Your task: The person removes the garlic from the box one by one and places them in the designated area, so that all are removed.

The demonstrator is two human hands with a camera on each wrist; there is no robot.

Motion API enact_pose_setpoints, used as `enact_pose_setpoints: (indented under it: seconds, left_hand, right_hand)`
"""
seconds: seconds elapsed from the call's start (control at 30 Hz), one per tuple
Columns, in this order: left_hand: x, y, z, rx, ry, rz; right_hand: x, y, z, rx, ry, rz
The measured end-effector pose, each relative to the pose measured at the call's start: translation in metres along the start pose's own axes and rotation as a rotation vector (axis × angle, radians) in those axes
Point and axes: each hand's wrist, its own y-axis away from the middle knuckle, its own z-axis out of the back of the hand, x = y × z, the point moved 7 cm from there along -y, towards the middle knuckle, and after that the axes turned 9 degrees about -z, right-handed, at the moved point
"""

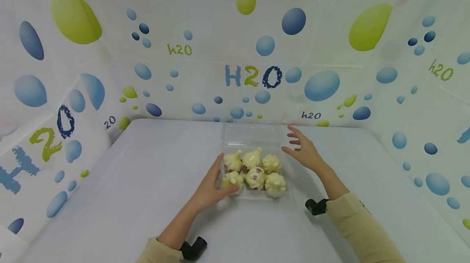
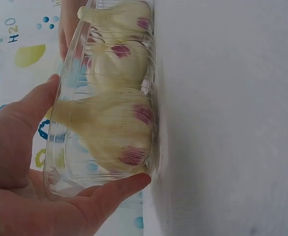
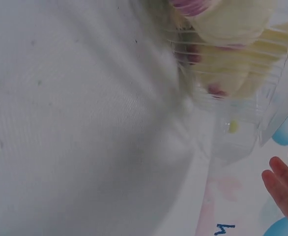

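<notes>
A clear plastic clamshell container (image 2: pixel 65 183) full of several garlic bulbs (image 1: pixel 255 178) sits on the table, its transparent lid (image 1: pixel 250 134) swung back toward the wall. The bulbs are creamy white with purple patches and lie in two rows. My left hand (image 1: pixel 212 187) grips the container's near left corner, thumb along the front side and fingers at the left rim. To the right of the lid, my right hand (image 1: pixel 305 152) hovers with spread fingers, holding nothing. Its fingertips (image 3: pixel 276 179) show beside the container in the right wrist view.
A white cloth covers the table (image 1: pixel 154 153). Behind and on both sides hangs a white curtain (image 1: pixel 205 71) printed with blue and green drops and H2O lettering. Black wrist devices (image 1: pixel 316 206) are worn below both hands.
</notes>
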Motion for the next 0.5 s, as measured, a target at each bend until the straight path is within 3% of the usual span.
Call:
enact_pose_setpoints:
  seconds: [0.5]
  left_hand:
    - [0.001, -0.001, 0.000, -0.015, -0.089, -0.030]
  right_hand:
    - [0.022, 0.011, -0.007, -0.012, -0.016, 0.001]
